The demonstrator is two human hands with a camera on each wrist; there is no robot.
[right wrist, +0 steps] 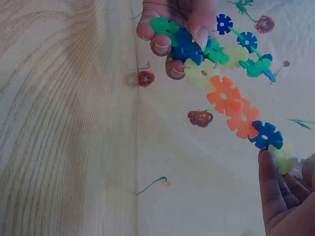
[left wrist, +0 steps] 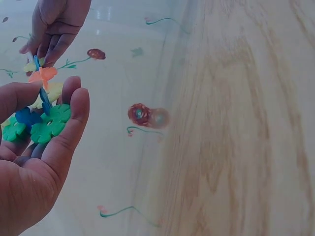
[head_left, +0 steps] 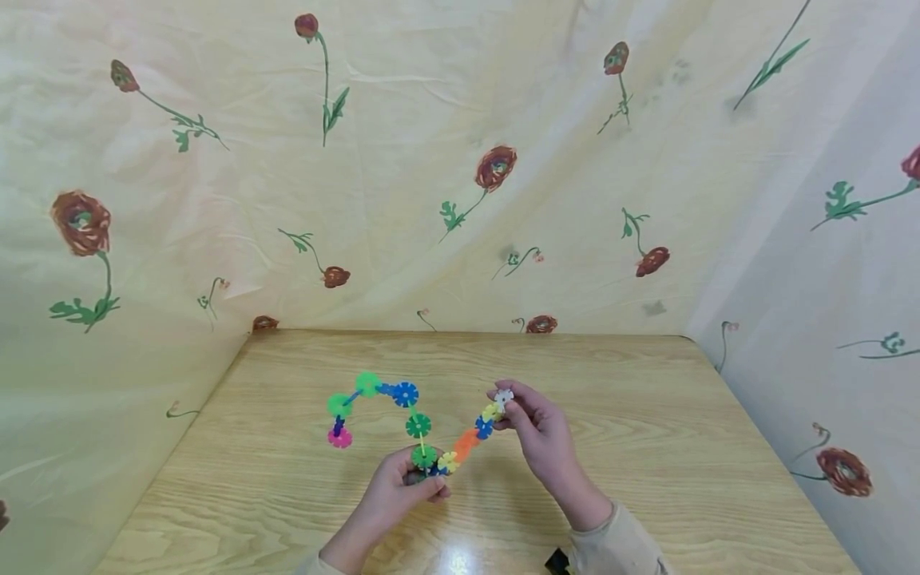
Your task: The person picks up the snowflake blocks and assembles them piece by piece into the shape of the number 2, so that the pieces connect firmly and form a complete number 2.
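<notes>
Both hands hold one chain of slotted plastic snowflake discs above the table. My left hand (head_left: 391,485) grips its middle, thumb over a blue disc (right wrist: 187,46) with green discs (left wrist: 51,123) beside it. From there the chain bends up and left through green and blue discs to a pink disc (head_left: 340,437) at the free end. My right hand (head_left: 544,435) pinches the other end at a white disc (head_left: 504,398). Between the hands run yellow, orange (right wrist: 225,96) and blue (right wrist: 266,135) discs. Fingers partly hide the discs in the left palm.
The wooden table (head_left: 647,447) lies beneath both hands. Flower-printed cloth (head_left: 402,200) hangs behind it and along both sides. A small black object (head_left: 557,561) shows at the near edge beside the right sleeve (head_left: 618,543).
</notes>
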